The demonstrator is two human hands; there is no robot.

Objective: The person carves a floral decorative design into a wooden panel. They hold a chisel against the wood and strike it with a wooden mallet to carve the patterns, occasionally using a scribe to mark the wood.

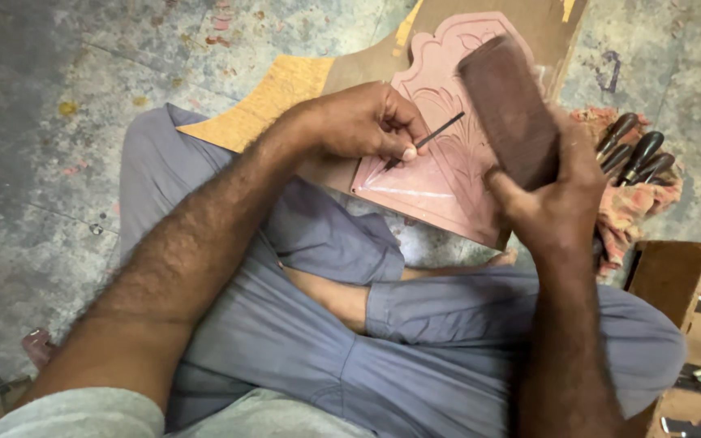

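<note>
Chisel (425,139), thin dark metal, pinched in left hand (363,122) between thumb and fingertips, other fingers curled in tight. It slants, tip down-left, touching pink panel (440,174) near its lower left corner. Pale scratch lines run out from tip across panel's lower edge.

Right hand (557,203) wrapped shut around lower end of dark wooden mallet (509,105), a flat-sided block. Mallet is raised, tilted up-left, over panel's right part; its head is just right of chisel's upper end, apart from it. Slight blur on mallet.

Panel is pinkish wood with scalloped top outline and carved leaf lines, partly hidden behind mallet. It lies on brown board (350,69), which sticks out beyond it at top and left. Yellowish board piece (265,101) juts out left from under brown one. Boards rest tilted against person's crossed legs in grey-blue trousers (285,324). Bare foot (501,259) shows just below panel's lower right corner.

Floor (50,146) is grey concrete, stained, with small paint flecks.

Right of panel: reddish cloth (638,203) on floor with several dark-handled tools (634,154) lying on it side by side, handles pointing up-right. Right hand overlaps cloth in view.

Lower right: wooden box (671,276), open, more tools inside, too small to tell which. Sandal (38,345) at lower left, beside left forearm.
</note>
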